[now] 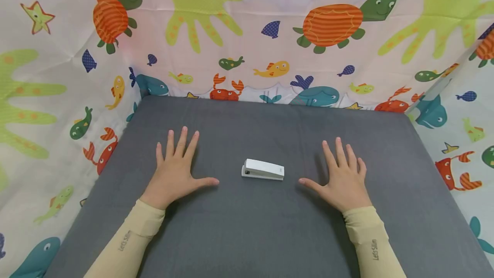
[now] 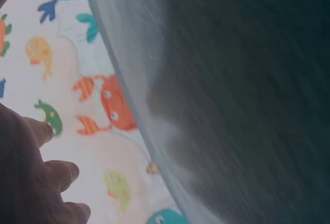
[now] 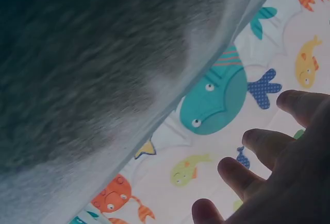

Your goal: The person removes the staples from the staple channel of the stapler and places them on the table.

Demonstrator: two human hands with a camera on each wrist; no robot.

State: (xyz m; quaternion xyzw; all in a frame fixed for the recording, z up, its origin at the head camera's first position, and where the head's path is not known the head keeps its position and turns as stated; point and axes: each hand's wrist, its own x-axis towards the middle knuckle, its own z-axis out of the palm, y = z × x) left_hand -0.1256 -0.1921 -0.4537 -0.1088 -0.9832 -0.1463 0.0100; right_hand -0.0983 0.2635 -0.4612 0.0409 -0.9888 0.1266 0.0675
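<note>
A white stapler [image 1: 264,169] lies on the grey cloth-covered table [image 1: 247,226], between the two hands in the head view. To its left, my left hand [image 1: 175,170] is spread with straight fingers, the thumb pointing at the stapler but apart from it. On the other side my right hand [image 1: 343,179] is likewise spread, its thumb a short way from the stapler. Neither hand holds anything. Fingers [image 2: 62,175] of the left hand show dark at the edge of the left wrist view. Several right-hand fingers [image 3: 268,147] appear in the right wrist view. Both wrist views leave out the stapler.
A white curtain [image 1: 247,46] printed with sea animals stands along the back and both sides of the table. Pale yellow sleeves [image 1: 131,235] cover both forearms. The table's far edge meets the curtain.
</note>
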